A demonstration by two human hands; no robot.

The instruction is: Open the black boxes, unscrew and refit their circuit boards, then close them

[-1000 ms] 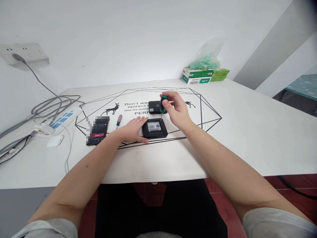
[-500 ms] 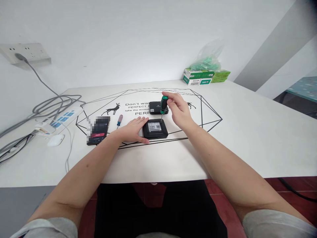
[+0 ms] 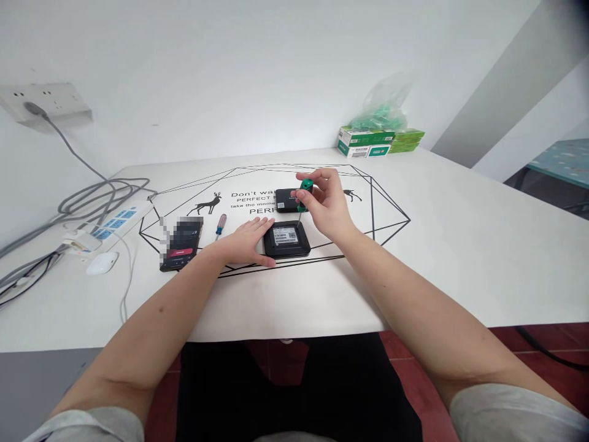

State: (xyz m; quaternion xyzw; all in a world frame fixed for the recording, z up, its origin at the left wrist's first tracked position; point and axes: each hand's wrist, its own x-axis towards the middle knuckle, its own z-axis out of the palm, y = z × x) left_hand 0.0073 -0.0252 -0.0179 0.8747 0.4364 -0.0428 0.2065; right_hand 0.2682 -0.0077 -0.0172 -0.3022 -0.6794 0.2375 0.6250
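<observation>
A flat black device (image 3: 287, 250) with a white label on top lies on the white table. My left hand (image 3: 251, 241) lies flat with its fingers stretched out, thumb and fingers against the device's left side. In my right hand (image 3: 327, 202) is a green and black screwdriver (image 3: 306, 187), held nearly upright by its handle. Its shaft points down to the device's upper right part; I cannot make out a screw there. Just behind sits a second black box (image 3: 284, 199), partly covered by the screwdriver and my right hand.
To the left lie a second screwdriver (image 3: 221, 224) with a translucent handle, a phone (image 3: 184, 242), a white earbud case (image 3: 102, 263) and a power strip (image 3: 117, 222) with grey cables. Green and white boxes (image 3: 368, 142) with a plastic bag on top stand at the back.
My right hand's fingers have turned around the screwdriver handle, and its top now tilts a little more toward me. My left hand and the device stay in place.
</observation>
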